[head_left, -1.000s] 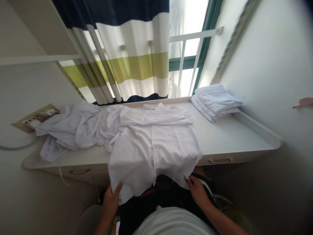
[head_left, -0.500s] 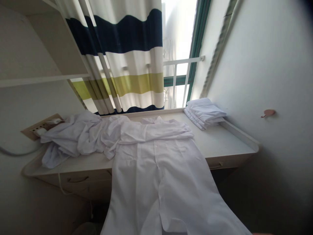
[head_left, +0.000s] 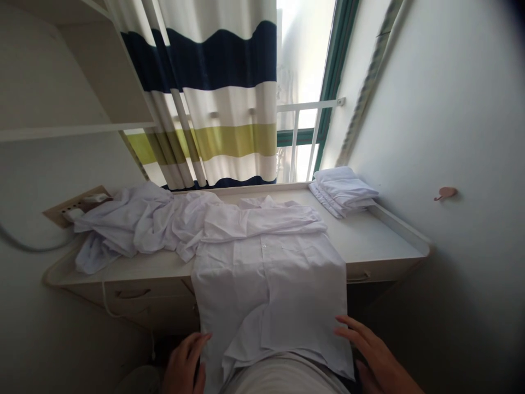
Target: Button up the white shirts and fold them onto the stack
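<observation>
A white button-up shirt (head_left: 305, 284) lies across the desk front, its upper part folded over on the desktop and its lower part hanging over the edge toward my body. A small button shows near its middle line. My left hand (head_left: 184, 364) is at the shirt's left side edge, fingertips by the cloth, thumb apart. On the opposite side, my right hand (head_left: 375, 350) has its fingers spread at the right edge. Neither hand visibly grips the cloth. The shirt's lower corners curl up and spread near my torso.
Crumpled white clothes (head_left: 123, 224) are heaped on the left of the desk (head_left: 369, 235), against a power socket strip (head_left: 68, 210). A folded white stack (head_left: 344, 189) sits at the back right. A striped curtain (head_left: 229, 109) hangs behind. A pink hook (head_left: 447, 192) is on the right wall.
Both my hands have come into view at the shirt's sides. The hem, previously stretched down beyond the bottom of view, now hangs loosely, and my torso shows below it.
</observation>
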The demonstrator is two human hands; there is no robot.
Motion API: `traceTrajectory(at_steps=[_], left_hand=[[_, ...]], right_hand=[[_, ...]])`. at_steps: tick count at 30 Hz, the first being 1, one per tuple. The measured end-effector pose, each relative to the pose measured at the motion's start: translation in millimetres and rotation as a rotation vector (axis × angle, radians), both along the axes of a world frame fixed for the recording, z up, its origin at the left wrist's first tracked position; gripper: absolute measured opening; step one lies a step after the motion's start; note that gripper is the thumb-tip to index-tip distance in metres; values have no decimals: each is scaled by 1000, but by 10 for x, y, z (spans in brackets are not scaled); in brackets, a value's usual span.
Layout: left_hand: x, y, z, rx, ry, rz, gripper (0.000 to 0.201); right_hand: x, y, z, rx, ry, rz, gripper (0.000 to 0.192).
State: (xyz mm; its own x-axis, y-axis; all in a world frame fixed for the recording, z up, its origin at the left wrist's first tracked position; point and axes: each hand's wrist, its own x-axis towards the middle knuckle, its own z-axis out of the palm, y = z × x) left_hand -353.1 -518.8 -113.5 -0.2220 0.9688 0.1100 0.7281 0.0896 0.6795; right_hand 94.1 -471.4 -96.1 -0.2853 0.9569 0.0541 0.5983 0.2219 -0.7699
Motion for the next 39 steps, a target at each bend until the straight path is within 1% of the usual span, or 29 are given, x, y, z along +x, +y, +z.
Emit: traceTrajectory(at_steps=[1, 2, 3, 4, 5, 6, 7, 8, 10, 12, 15, 20, 24, 27, 29, 32, 33, 37, 39], left_hand=[[131, 150, 99, -8, -35, -94, 32], [281, 318, 185, -29, -94, -188, 30], [443, 497, 248, -59, -161, -288, 33], [606, 677, 279, -81, -221, -353, 35], [760, 850, 279, -87, -264, -390, 37], [897, 1008, 248, -84, -295, -395, 38], [1011, 1144, 194, -79, -326, -376, 41], [1100, 1255, 126, -79, -352, -356, 44], [1204, 1398, -15, -76, -385, -314, 48], [1236, 1448, -117, -71, -383, -290, 50], [1233, 1434, -169, -45, -333, -289, 50], [1241, 1422, -131, -21, -307, -294, 42], [1257, 1455, -79, -22, -253, -301, 40], [1303, 1470, -17, -60, -227, -349, 36], [1348, 1479, 21, -63, -296, -380, 34], [1400, 1507, 44, -32, -487, -362, 31], [1407, 1520, 39, -43, -545, -354, 30], [1394, 1567, -22, -176, -722, -305, 18], [1388, 1565, -54, -205, -772, -278, 19]], right_hand=[[-207, 101, 80, 46, -21, 46, 43], [-428, 214, 147, 53, -33, 99, 37], [-655, 336, 193, 35, -34, 131, 33], [-877, 463, 215, -12, -42, 129, 31], [-1082, 590, 211, -76, -72, 108, 32], [-1264, 713, 185, -119, -128, 76, 35], [-1416, 828, 143, -116, -206, 45, 38], [-1535, 929, 93, -98, -276, 18, 41], [-1679, 1089, -6, -60, -399, -15, 43], [-1727, 1194, -74, -38, -483, -30, 42], [-1715, 1286, -110, -21, -532, -41, 39], [-1695, 1298, -104, -3, -549, -57, 31], [-1672, 1153, -104, 32, -515, -91, 30], [-1658, 1027, -104, 101, -446, -120, 30], [-1661, 969, -107, 137, -418, -98, 30], [-1665, 918, -130, 162, -403, -49, 28], [-1659, 906, -144, 172, -400, -47, 27], [-1599, 866, -210, 234, -375, -47, 26], [-1575, 858, -238, 232, -376, -16, 25]])
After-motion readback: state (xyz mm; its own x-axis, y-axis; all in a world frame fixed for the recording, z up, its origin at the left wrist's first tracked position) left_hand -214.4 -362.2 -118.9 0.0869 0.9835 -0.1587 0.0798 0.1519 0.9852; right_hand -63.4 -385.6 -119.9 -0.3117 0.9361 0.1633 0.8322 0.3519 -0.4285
